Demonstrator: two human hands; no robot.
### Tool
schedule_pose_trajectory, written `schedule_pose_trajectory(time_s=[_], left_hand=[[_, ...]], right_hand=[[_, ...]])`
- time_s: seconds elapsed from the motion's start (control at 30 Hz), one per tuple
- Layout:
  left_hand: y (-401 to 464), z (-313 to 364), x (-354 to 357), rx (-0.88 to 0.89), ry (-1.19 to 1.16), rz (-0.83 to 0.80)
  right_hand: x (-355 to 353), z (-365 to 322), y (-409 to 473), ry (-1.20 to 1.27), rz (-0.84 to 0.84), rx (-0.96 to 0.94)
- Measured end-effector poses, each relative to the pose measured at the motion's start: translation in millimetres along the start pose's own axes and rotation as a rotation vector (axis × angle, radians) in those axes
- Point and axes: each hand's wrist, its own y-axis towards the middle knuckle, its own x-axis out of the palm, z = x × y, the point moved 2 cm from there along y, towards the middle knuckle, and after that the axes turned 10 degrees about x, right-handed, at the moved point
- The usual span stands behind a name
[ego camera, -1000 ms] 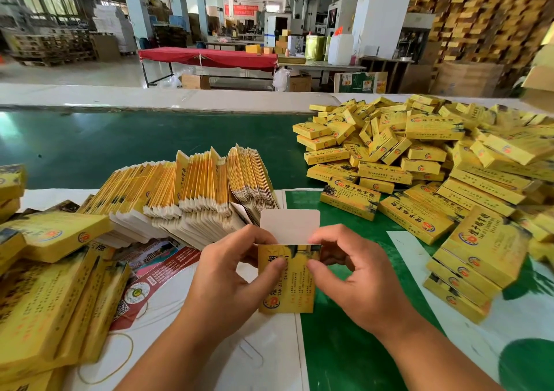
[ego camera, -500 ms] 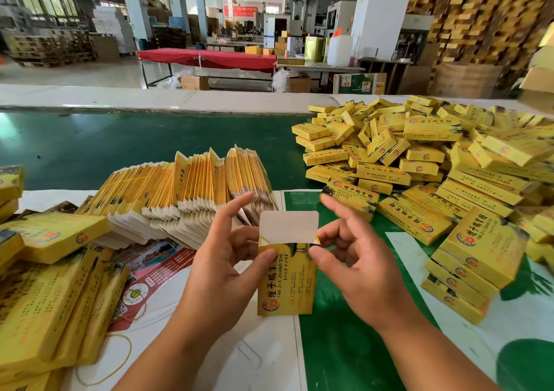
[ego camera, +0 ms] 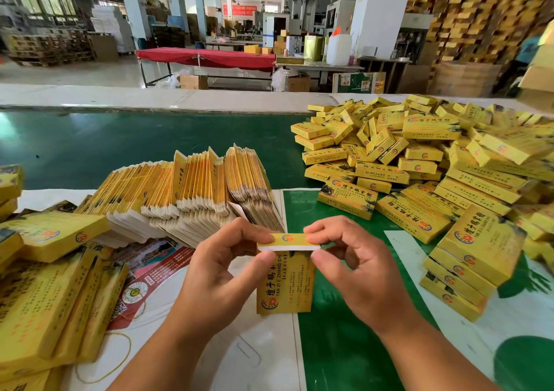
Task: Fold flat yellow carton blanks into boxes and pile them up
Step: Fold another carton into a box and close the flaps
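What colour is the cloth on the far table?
Red cloth, draped over the far table; it shows in the head view.

Yellow carton (ego camera: 284,282) with red lettering; green table (ego camera: 335,345); red tablecloth (ego camera: 207,57).

Bright daylight pours in from the windows (ego camera: 45,3) at ten o'clock, laying a pale sheen on the green belt (ego camera: 90,147). Shadows stay soft. Edges bow outward; the stacks at two o'clock smear.

The green table (ego camera: 120,150) carries flat blanks (ego camera: 192,192) and folded boxes (ego camera: 419,162) (heaped at right).
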Motion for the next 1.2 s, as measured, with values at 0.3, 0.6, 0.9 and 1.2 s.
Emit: schedule_pose_trajectory(time_s=[0.3, 0.6, 0.9, 1.2], left_hand=[[1.4, -0.2, -1.5, -0.053, 0.093, -0.028], [-10.5, 4.0, 22.9, -0.131, 0.477, 0.082], [-14.9, 3.6, 32.8, -0.056, 0.842, -0.068], [-10.6, 13.0, 35.2, 0.007, 0.946, -0.118]], right_hand=[[3.4, 0.2, 0.2, -0.036, 0.05, -0.005], [10.7, -2.6, -6.4, -0.053, 0.27, -0.02], [18.6, -5.6, -6.7, 0.052, 0.191, 0.127], [11.1, -1.9, -7.3, 0.011, 0.278, 0.143]])
